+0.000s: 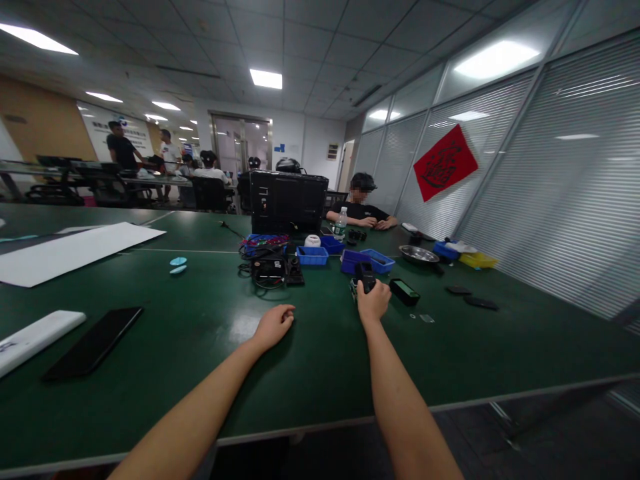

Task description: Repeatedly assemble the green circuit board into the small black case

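Observation:
My right hand (374,301) is closed around a black boxy device (365,275), held upright over the green table (320,360). The palm and wrist hide part of the device, and its exact kind is unclear. Just right of that hand lies a black case with a greenish top face (405,291). My left hand (274,325) rests on the tabletop with nothing in it, fingers loosely bent and the thumb apart. Beyond it sit a black box with cables (269,268) and a small blue bin (313,255).
A monitor (289,203) stands mid-table, with a baseball (313,241) and a water bottle (341,224) nearby. A metal bowl (419,254) and a yellow tray (479,260) lie right. Left are a black slab (95,343) and white board (75,250). Another person (363,203) sits opposite.

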Action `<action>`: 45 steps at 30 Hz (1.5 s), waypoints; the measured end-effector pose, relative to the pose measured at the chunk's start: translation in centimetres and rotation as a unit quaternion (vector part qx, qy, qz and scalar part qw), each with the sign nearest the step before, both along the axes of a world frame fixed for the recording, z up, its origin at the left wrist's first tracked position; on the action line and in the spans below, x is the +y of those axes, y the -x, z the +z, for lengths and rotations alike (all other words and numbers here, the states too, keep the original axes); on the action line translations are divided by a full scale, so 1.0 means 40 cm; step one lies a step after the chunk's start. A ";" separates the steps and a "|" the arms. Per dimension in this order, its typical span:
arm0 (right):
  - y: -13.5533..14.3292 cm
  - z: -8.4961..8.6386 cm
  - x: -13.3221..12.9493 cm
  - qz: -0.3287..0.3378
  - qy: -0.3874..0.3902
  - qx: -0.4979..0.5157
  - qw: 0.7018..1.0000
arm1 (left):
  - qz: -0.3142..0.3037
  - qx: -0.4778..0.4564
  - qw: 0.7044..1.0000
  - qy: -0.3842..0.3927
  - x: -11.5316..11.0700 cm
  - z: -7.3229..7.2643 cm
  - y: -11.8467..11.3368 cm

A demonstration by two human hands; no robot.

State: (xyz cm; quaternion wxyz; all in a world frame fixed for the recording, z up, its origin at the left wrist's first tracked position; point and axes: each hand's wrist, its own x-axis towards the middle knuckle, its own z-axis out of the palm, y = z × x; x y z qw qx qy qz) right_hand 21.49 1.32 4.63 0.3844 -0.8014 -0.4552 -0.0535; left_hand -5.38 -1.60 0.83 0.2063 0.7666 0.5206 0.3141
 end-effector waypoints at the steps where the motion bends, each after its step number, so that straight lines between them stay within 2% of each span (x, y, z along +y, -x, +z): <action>1: 0.002 0.007 -0.003 0.004 -0.022 -0.002 1.000 | -0.001 0.001 1.000 -0.002 0.001 -0.001 0.000; 3: 0.006 0.012 -0.003 0.032 -0.055 0.004 0.998 | -0.005 0.001 1.000 -0.004 0.001 -0.002 0.000; 6: 0.017 -0.004 0.011 0.128 -0.063 0.045 0.989 | -0.004 -0.002 1.000 0.001 0.000 -0.001 0.000; 9: 0.035 -0.035 0.031 0.207 0.009 0.126 0.970 | 0.002 -0.003 1.000 0.013 -0.001 0.003 -0.002; 12: 0.049 -0.057 0.041 0.233 0.084 0.168 0.954 | 0.001 -0.006 1.000 0.016 -0.003 0.007 -0.003; 15: 0.050 -0.052 0.038 0.219 0.123 0.123 0.960 | -0.001 -0.005 1.000 0.011 -0.004 0.008 -0.003; 18: 0.045 -0.024 0.024 0.159 0.156 0.045 0.974 | -0.002 -0.006 1.000 0.005 -0.003 0.007 -0.002; 20: 0.046 -0.007 0.011 0.119 0.159 0.009 0.980 | -0.004 -0.005 1.000 0.002 -0.002 0.005 -0.001; 21: 0.048 -0.001 0.005 0.121 0.147 -0.009 0.982 | -0.005 -0.004 1.000 0.002 -0.001 0.004 -0.001; 23: 0.056 0.004 -0.006 0.182 0.108 -0.053 0.976 | -0.006 -0.002 1.000 -0.001 0.000 0.003 0.000; 25: 0.065 -0.002 -0.012 0.268 0.082 -0.104 0.954 | -0.007 0.000 1.000 -0.005 0.001 0.001 0.000; 26: 0.069 -0.007 -0.014 0.300 0.085 -0.124 0.942 | -0.007 0.000 1.000 -0.007 0.001 0.001 0.000; 28: 0.075 -0.019 -0.012 0.325 0.108 -0.145 0.928 | -0.008 0.000 1.000 -0.010 0.001 -0.001 0.001; 32: 0.074 -0.030 0.004 0.318 0.123 -0.087 0.936 | -0.011 -0.003 1.000 -0.005 0.001 -0.002 0.001; 35: 0.069 -0.028 0.013 0.327 0.168 -0.018 0.930 | -0.007 0.002 1.000 -0.004 0.001 0.000 0.001; 39: 0.065 -0.019 0.011 0.312 0.199 0.001 0.929 | -0.009 0.006 1.000 -0.006 0.001 0.003 0.001; 42: 0.056 -0.008 0.005 0.248 0.177 -0.011 0.952 | -0.010 0.006 1.000 -0.006 0.001 0.004 0.000; 45: 0.032 -0.004 0.002 0.140 0.095 -0.068 0.983 | -0.008 0.006 1.000 -0.006 0.000 0.006 0.000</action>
